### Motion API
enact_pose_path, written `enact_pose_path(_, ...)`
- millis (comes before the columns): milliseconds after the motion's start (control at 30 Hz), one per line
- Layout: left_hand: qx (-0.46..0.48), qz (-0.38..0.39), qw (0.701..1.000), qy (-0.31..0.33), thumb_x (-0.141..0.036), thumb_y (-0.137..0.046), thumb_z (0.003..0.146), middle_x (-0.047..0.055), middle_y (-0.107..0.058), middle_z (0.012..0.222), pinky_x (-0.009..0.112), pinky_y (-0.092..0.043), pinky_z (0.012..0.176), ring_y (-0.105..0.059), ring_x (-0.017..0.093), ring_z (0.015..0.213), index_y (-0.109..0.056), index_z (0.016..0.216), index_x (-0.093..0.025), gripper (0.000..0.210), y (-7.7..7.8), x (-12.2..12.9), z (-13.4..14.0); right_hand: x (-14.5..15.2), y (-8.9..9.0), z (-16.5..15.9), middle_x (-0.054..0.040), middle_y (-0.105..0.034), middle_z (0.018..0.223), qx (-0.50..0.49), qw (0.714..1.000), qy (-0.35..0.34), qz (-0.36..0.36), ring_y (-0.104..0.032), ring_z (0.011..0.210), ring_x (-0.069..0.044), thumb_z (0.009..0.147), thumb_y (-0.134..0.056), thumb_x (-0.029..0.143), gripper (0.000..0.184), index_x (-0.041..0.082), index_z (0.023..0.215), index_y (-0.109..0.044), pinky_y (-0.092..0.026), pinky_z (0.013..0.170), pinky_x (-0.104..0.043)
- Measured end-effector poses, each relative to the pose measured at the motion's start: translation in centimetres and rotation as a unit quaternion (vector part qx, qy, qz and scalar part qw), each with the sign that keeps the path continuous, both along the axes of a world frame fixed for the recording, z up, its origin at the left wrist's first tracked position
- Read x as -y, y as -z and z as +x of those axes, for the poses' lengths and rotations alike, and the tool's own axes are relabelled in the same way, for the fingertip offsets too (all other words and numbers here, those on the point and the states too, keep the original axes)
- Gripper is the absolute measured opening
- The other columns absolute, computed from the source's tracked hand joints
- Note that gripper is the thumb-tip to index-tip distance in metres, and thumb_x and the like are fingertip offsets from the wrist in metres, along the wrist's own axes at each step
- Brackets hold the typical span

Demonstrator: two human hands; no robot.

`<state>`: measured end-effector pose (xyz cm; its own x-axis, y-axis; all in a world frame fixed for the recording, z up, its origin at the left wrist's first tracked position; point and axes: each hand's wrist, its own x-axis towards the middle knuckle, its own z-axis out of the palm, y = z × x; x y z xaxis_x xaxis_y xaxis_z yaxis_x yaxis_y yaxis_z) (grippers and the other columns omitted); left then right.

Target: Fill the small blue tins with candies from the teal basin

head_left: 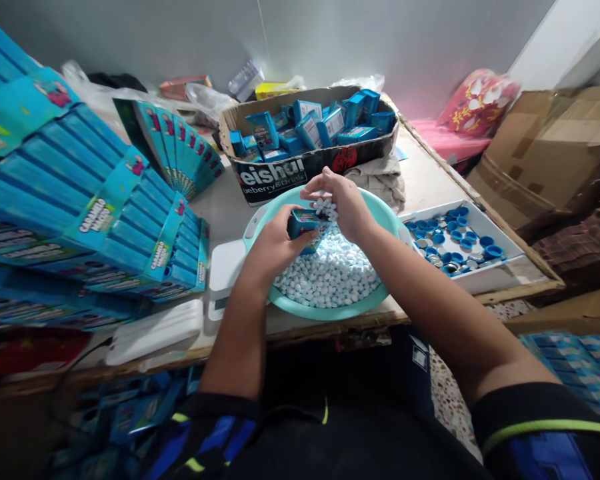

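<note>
Blue box [304,225] gripped in left hand [275,243] over candy basin [380,208] — right hand [343,203] cupped closed on white candies [325,207], just right of box.

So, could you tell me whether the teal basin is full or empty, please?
Partly full: the teal basin holds a heap of white candies below both hands.

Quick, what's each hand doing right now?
Left hand: closed on a small blue box over the basin.
Right hand: closed on white candies.
</note>
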<state>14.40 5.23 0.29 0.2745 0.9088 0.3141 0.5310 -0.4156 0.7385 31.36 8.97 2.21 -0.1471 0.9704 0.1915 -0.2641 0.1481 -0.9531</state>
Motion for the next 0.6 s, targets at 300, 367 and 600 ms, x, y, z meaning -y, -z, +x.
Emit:
enact_pose_path(300,0.025,0.064,0.997,-0.030,-0.036,-0.079,0.082,0.006,-0.072,0.112,0.035,-0.055,0.089,-0.069,0.023,0.101,-0.062,0.122,-0.021,0.045,0.8,0.4,-0.1,0.3,1.3,0.6,-0.0057,-0.073,0.094,0.232,0.962,0.042,0.139,-0.066,0.098,-0.024,0.091,-0.061,0.064,0.045,0.021,0.087,-0.073,-0.052,0.093,-0.039)
enact_pose_path(367,0.025,0.057,0.997,-0.040,-0.034,-0.078,0.083,0.007,-0.072,0.112,0.035,-0.054,0.090,-0.069,0.023,0.103,-0.061,0.121,-0.020,0.044,1.0,0.6,0.0,0.4,1.9,1.0,-0.0063,-0.073,0.092,0.301,0.942,0.052,0.139,-0.066,0.094,-0.024,0.086,-0.069,0.055,0.036,0.020,0.088,-0.075,-0.053,0.087,-0.038)
enact_pose_path(600,0.049,0.057,0.996,-0.043,-0.032,-0.075,0.087,0.008,-0.072,0.116,0.034,-0.053,0.089,-0.068,0.024,0.106,-0.059,0.124,-0.020,0.042,1.4,1.1,0.1,1.0,1.9,2.3,-0.0078,-0.074,0.087,0.375,0.914,0.103,0.117,-0.066,0.079,-0.020,0.082,-0.071,0.039,0.029,0.018,0.099,-0.082,-0.049,0.073,-0.032)
